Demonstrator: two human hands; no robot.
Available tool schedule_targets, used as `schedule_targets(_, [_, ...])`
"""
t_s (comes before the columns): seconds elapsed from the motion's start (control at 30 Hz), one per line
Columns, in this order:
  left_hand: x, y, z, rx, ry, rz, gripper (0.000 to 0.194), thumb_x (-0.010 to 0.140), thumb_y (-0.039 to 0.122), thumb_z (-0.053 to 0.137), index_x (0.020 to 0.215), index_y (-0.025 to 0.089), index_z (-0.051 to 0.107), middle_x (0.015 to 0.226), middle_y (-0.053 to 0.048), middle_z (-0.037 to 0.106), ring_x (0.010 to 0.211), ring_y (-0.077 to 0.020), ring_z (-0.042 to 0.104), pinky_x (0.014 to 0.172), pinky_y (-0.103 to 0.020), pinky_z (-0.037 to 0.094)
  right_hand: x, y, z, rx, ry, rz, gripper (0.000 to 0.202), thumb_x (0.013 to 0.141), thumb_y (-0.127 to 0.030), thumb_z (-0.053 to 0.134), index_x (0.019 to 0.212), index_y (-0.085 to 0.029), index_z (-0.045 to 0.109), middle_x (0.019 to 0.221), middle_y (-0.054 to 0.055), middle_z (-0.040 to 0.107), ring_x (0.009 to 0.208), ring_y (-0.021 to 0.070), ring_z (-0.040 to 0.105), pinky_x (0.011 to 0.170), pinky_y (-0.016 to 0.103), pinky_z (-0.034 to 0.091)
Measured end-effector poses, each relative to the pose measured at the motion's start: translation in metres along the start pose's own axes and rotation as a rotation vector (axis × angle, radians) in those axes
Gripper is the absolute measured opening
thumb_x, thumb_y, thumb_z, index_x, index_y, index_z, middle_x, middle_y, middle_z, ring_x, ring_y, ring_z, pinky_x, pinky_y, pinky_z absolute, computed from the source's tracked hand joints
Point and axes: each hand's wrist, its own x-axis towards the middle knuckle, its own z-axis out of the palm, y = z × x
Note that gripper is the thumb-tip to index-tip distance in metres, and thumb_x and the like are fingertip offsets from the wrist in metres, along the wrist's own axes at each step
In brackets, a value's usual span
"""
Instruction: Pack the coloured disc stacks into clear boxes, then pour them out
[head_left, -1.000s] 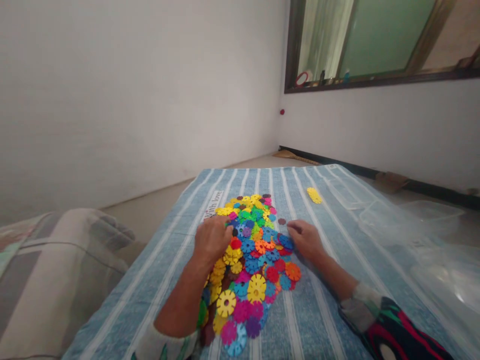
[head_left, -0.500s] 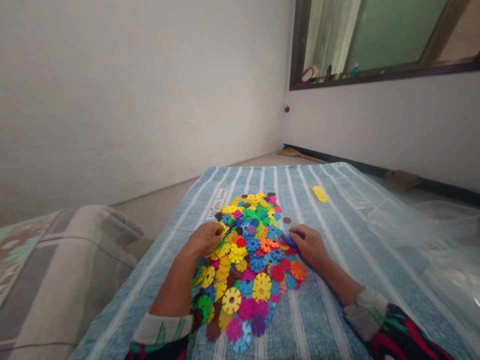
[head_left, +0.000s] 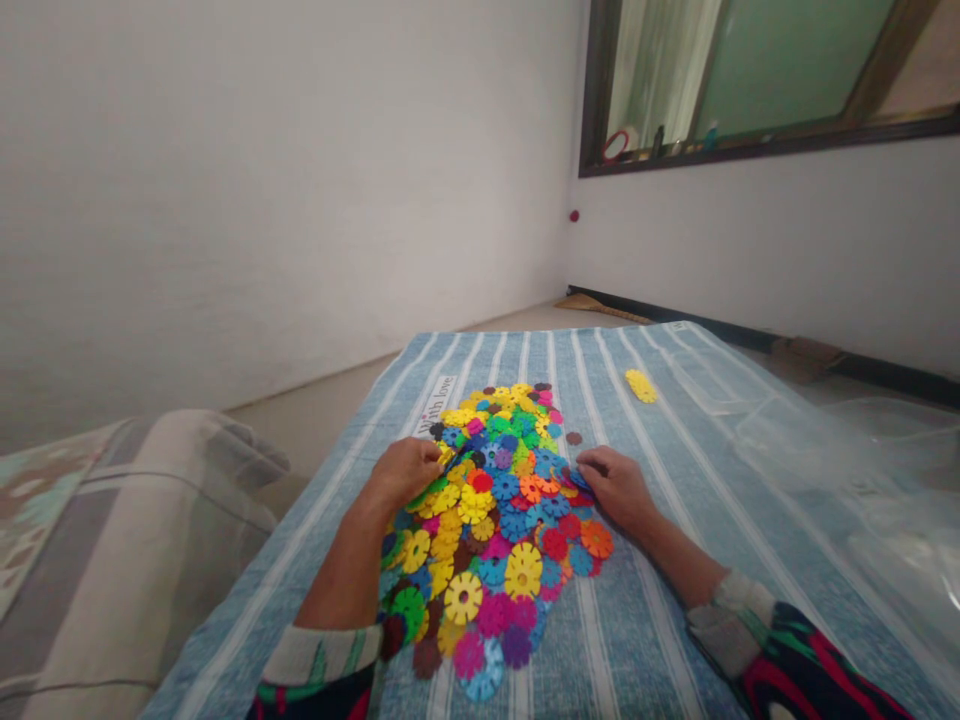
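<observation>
A heap of colourful plastic snowflake discs (head_left: 523, 572), notched round their rims, spreads over the middle of the table. At the heap's left edge, my left hand (head_left: 405, 472) is closed in a pinch, a dark snowflake disc (head_left: 454, 459) edge-up at its fingertips. Across from it, my right hand (head_left: 616, 486) curls over the right edge, thumb and fingers closed on a blue snowflake disc (head_left: 577, 478). Part of each pinch is hidden by the fingers. A single brown disc (head_left: 574, 438) lies just beyond my right hand.
A short row of yellow discs (head_left: 640, 386) lies farther back on the striped blue cloth (head_left: 600, 360). Clear plastic containers (head_left: 795, 450) stand along the right side. To the left is a cloth-covered seat (head_left: 180, 530), with a white wall (head_left: 300, 200) behind.
My left hand has shifted slightly up, and the dark disc at its fingertips shows more clearly. My right hand stays almost where it was.
</observation>
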Motion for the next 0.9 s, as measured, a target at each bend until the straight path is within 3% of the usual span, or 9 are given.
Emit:
schedule_targets(0.17, [0.002, 0.001, -0.005, 0.09, -0.032, -0.024, 0.023, 0.071, 0.027, 0.048, 0.068, 0.02, 0.07, 0.062, -0.001, 0.064, 0.066, -0.0178, 0.059, 0.057, -0.024, 0.034, 0.0, 0.002, 0.0, -0.004, -0.013, -0.009, 0.018, 0.076, -0.025, 0.051, 0.075, -0.021, 0.069, 0.077, 0.003, 0.068, 0.073, 0.0172, 0.062, 0.071, 0.028, 0.046])
schedule_targets(0.3, [0.003, 0.001, -0.008, 0.125, 0.043, -0.078, 0.026, 0.073, 0.026, 0.047, 0.079, 0.02, 0.071, 0.076, -0.004, 0.07, 0.075, -0.0191, 0.062, 0.063, -0.025, 0.037, 0.0, 0.005, 0.001, -0.009, -0.019, -0.023, 0.019, 0.077, -0.024, 0.05, 0.076, -0.021, 0.069, 0.078, 0.003, 0.068, 0.075, 0.017, 0.062, 0.073, 0.028, 0.045])
schedule_targets(0.47, [0.001, 0.002, -0.012, 0.114, 0.172, -0.145, 0.026, 0.075, 0.029, 0.046, 0.081, 0.019, 0.069, 0.078, -0.005, 0.07, 0.075, -0.0194, 0.062, 0.062, -0.025, 0.038, 0.001, 0.003, 0.001, -0.023, -0.026, -0.027, 0.018, 0.078, -0.023, 0.051, 0.076, -0.02, 0.069, 0.077, 0.003, 0.067, 0.074, 0.0164, 0.062, 0.073, 0.027, 0.045])
schedule_targets(0.7, [-0.003, 0.021, -0.004, -0.228, 0.252, -0.003, 0.025, 0.071, 0.037, 0.049, 0.075, 0.017, 0.064, 0.063, 0.001, 0.061, 0.063, -0.0153, 0.055, 0.059, -0.025, 0.037, 0.0, -0.001, -0.001, -0.003, -0.01, -0.026, 0.018, 0.078, -0.024, 0.052, 0.074, -0.019, 0.068, 0.075, 0.003, 0.067, 0.072, 0.0164, 0.062, 0.071, 0.027, 0.045])
schedule_targets(0.9, [-0.011, 0.067, 0.022, -0.682, 0.128, 0.066, 0.025, 0.067, 0.039, 0.056, 0.073, 0.016, 0.062, 0.059, 0.004, 0.056, 0.056, -0.0121, 0.049, 0.055, -0.024, 0.037, -0.005, -0.018, 0.0, 0.11, 0.059, -0.113, 0.017, 0.079, -0.029, 0.058, 0.088, -0.018, 0.068, 0.08, 0.004, 0.068, 0.072, 0.0162, 0.062, 0.071, 0.028, 0.049])
